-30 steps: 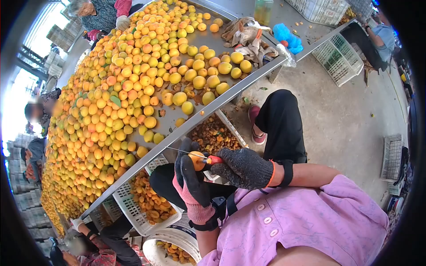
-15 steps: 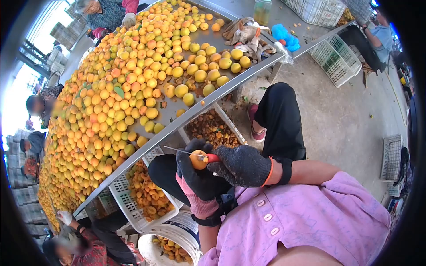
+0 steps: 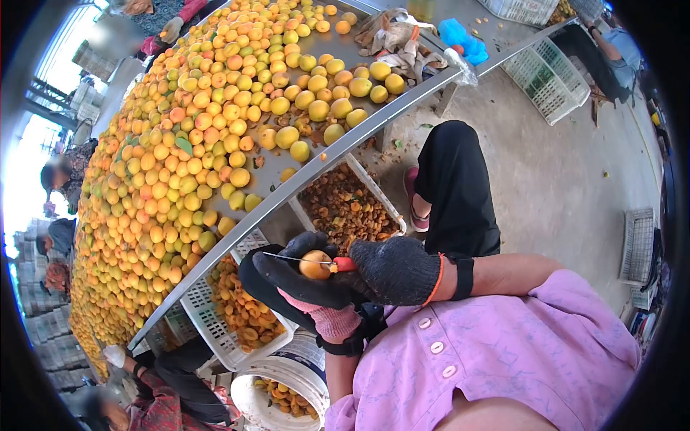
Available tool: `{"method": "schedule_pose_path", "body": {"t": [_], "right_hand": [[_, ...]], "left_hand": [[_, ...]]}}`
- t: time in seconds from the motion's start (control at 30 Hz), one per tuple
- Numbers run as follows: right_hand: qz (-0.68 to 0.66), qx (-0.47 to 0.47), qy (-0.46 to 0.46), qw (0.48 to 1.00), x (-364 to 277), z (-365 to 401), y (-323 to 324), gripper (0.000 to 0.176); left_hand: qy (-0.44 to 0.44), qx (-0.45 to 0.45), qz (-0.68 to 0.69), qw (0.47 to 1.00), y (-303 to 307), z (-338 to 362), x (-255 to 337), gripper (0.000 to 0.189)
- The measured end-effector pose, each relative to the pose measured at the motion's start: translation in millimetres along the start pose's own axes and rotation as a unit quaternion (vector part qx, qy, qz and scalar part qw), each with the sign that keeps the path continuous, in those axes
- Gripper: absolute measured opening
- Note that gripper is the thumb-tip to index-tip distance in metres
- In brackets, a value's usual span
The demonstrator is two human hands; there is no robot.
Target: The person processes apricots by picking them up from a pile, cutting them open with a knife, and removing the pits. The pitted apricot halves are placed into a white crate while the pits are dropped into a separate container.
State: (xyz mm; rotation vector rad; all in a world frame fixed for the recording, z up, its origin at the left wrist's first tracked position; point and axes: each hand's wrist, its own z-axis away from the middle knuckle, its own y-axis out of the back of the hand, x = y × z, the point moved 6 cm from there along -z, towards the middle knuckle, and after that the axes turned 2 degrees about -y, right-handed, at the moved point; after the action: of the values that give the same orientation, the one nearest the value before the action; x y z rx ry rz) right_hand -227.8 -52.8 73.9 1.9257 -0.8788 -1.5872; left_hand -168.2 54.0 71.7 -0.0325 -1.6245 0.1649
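My left hand [image 3: 316, 289], in a black-coated glove with a pink cuff, cups one apricot [image 3: 314, 266] between its fingers and palm. In my gloved right hand [image 3: 399, 270] is a knife with a red handle [image 3: 345, 264], gripped close to the fruit. Its thin metal blade runs across the apricot and points left, past the left fingers. Both hands are over my lap, near the table's metal edge. Below them stands a crate of small brown pits and scraps [image 3: 346, 205].
A large heap of apricots [image 3: 165, 172] covers the metal table [image 3: 266, 215]. A crate of split apricots [image 3: 244, 309] and a white bucket [image 3: 248, 402] stand at lower left. Cloths [image 3: 395, 43] and a blue bag [image 3: 461, 43] lie at the table corner. Other people sit around the table.
The apricot, hands and knife have shifted slightly left and down in view. The left fingers have spread flatter beneath the fruit, and the blade now crosses it more fully.
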Motion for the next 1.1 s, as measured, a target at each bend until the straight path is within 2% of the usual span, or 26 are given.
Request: {"method": "schedule_pose_path", "body": {"t": [0.03, 0.1, 0.13, 0.2, 0.4, 0.53, 0.6, 0.63, 0.67, 0.7, 0.73, 0.77, 0.8, 0.83, 0.87, 0.9, 0.93, 0.97, 1.0, 1.03, 1.1], "right_hand": [[-0.002, 0.003, -0.004, 1.000, 2, -1, 0, 0.031], [-0.004, -0.015, -0.001, 1.000, 5, -4, -2, 0.031], [-0.007, -0.011, -0.004, 1.000, 6, -6, -2, 0.031], [-0.035, -0.031, -0.017, 0.999, 9, -11, -5, 0.025], [-0.031, -0.020, 0.008, 0.999, 17, -17, -17, 0.024], [-0.097, -0.045, -0.045, 0.993, 31, -19, -18, 0.025], [-0.180, -0.031, 0.063, 0.981, 27, -27, -12, 0.031], [-0.182, -0.027, 0.064, 0.981, 32, -28, -8, 0.031], [-0.237, 0.073, 0.175, 0.953, 26, -25, 11, 0.024], [-0.282, 0.170, 0.286, 0.900, 23, -16, 29, 0.025], [-0.491, -0.071, 0.082, 0.865, 30, -16, 12, 0.028], [-0.493, -0.071, 0.088, 0.863, 25, -14, 25, 0.028], [-0.499, -0.071, 0.018, 0.863, 26, -14, 36, 0.028], [-0.504, -0.069, -0.054, 0.859, 32, -13, 39, 0.028], [-0.425, -0.058, -0.072, 0.901, 39, -10, 35, 0.028], [-0.426, -0.052, -0.072, 0.900, 41, -7, 34, 0.028], [-0.348, -0.028, -0.069, 0.935, 44, -4, 36, 0.027], [-0.266, -0.006, -0.065, 0.962, 46, -1, 38, 0.027], [-0.265, -0.004, -0.065, 0.962, 46, 1, 40, 0.027], [-0.223, 0.023, -0.050, 0.973, 45, 3, 46, 0.027], [-0.179, 0.054, -0.038, 0.982, 42, 6, 51, 0.027]], "left_hand": [[0.001, -0.004, -0.003, 1.000, 0, -2, -8, 0.052], [-0.205, -0.014, -0.107, 0.973, -3, -5, 3, 0.052], [-0.207, -0.019, -0.110, 0.972, -6, -5, 10, 0.052], [0.028, -0.004, -0.057, 0.998, -11, -10, 2, 0.064], [-0.082, 0.000, -0.158, 0.984, -10, -20, -7, 0.057], [-0.045, -0.009, -0.126, 0.991, -14, -19, -9, 0.051], [-0.059, -0.035, -0.139, 0.988, -8, -29, -20, 0.048], [-0.062, -0.037, -0.141, 0.987, -11, -28, -23, 0.048], [-0.182, -0.040, -0.181, 0.966, -19, -24, -10, 0.046], [-0.301, -0.039, -0.214, 0.928, -27, -20, 3, 0.050], [-0.298, -0.068, -0.248, 0.919, -29, -28, 1, 0.062], [-0.303, -0.066, -0.251, 0.917, -30, -29, 3, 0.062], [-0.216, -0.080, -0.129, 0.964, -33, -34, 1, 0.063], [-0.123, -0.096, -0.004, 0.988, -44, -36, 2, 0.065], [-0.120, -0.018, -0.052, 0.991, -54, -27, 11, 0.062], [-0.121, -0.024, -0.053, 0.991, -56, -31, 12, 0.062], [0.000, -0.076, 0.080, 0.994, -59, -39, -1, 0.061], [0.123, -0.122, 0.210, 0.962, -67, -39, -13, 0.063], [0.129, -0.075, 0.204, 0.968, -74, -33, -11, 0.060], [0.128, -0.076, 0.205, 0.967, -89, -24, -4, 0.060], [0.062, 0.063, 0.091, 0.992, -90, -13, 10, 0.063]]}}
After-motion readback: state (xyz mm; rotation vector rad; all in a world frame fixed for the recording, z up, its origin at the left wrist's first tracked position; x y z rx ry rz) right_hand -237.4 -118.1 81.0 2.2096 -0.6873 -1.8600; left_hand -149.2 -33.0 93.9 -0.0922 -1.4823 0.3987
